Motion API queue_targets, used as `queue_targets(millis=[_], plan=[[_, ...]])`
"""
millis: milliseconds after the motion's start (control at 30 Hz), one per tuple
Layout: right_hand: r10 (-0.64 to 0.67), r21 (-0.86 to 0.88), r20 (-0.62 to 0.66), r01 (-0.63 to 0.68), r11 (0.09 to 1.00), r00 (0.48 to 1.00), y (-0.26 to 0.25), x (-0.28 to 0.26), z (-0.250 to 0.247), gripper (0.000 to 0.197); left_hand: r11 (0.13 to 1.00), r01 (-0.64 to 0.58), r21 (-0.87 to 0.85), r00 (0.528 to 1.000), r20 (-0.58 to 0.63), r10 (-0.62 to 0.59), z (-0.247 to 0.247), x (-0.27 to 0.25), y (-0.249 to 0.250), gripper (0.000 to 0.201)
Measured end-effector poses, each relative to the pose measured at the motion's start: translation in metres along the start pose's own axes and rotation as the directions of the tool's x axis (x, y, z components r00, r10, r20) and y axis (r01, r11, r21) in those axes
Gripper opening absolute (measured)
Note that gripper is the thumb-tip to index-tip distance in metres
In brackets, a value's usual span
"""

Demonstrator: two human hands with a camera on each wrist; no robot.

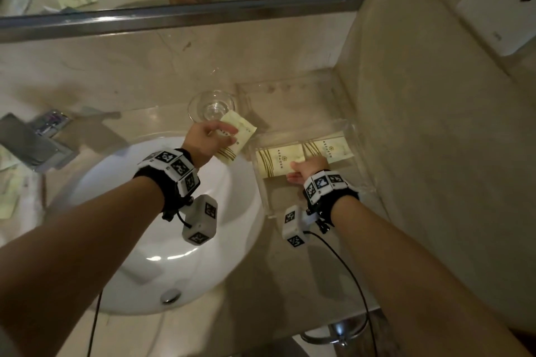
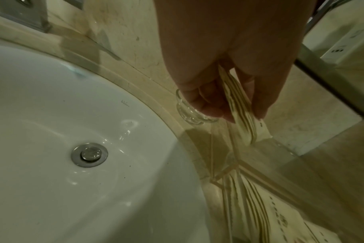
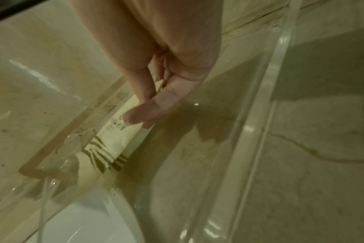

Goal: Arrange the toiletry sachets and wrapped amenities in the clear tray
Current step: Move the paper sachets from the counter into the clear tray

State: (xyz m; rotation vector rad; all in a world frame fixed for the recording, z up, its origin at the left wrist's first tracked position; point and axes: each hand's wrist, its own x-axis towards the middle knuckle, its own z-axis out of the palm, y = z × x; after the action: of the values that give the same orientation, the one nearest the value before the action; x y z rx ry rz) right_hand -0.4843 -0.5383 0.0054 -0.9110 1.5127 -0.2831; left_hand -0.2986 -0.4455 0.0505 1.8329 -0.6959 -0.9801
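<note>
My left hand (image 1: 229,133) holds a pale yellow sachet (image 1: 243,127) with brown stripes in the air, just left of the clear tray (image 1: 366,171). The left wrist view shows that sachet (image 2: 242,125) pinched between thumb and fingers (image 2: 260,105). Two matching sachets lie side by side in the tray, one on the left (image 1: 275,161) and one on the right (image 1: 333,148). My right hand (image 1: 298,171) is inside the tray at the left sachet's near right corner. In the right wrist view the thumb and fingers (image 3: 148,115) pinch that sachet (image 3: 116,141) near the tray wall (image 3: 266,115).
An empty drinking glass (image 1: 211,107) stands on the counter behind my left hand. The white basin (image 1: 162,226) fills the middle, with the faucet (image 1: 32,148) at the left. More sachets (image 1: 8,191) lie at the far left. Walls close in the tray's corner.
</note>
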Motion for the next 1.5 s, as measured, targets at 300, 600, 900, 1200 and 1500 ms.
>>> queue_targets(millis=[300,600,900,1200,1500], plan=[[-0.317,-0.450,-0.139,0.225,0.864,0.938,-0.005,-0.010,-0.012,0.054,0.998,-0.012,-0.069,0.993,0.115,0.020,0.013,-0.012,0.021,0.055],[-0.361,-0.086,0.160,0.377,0.922,0.919,-0.016,-0.040,-0.034,0.031,0.990,-0.077,0.115,0.974,0.220,0.050,0.034,-0.014,0.037,0.023],[-0.273,0.341,0.269,0.174,0.924,0.924,-0.004,-0.042,-0.052,0.010,0.993,-0.118,-0.003,0.943,0.313,0.112,0.068,-0.024,0.046,0.033],[-0.116,0.452,0.057,0.078,0.888,0.992,0.012,-0.023,-0.105,0.035,0.999,0.011,0.031,0.943,0.331,-0.021,0.076,-0.018,0.037,0.020],[-0.080,0.290,-0.112,0.110,0.951,0.990,0.019,0.007,-0.106,0.029,0.998,0.035,0.050,0.966,0.253,-0.047,0.069,-0.001,0.025,0.014]])
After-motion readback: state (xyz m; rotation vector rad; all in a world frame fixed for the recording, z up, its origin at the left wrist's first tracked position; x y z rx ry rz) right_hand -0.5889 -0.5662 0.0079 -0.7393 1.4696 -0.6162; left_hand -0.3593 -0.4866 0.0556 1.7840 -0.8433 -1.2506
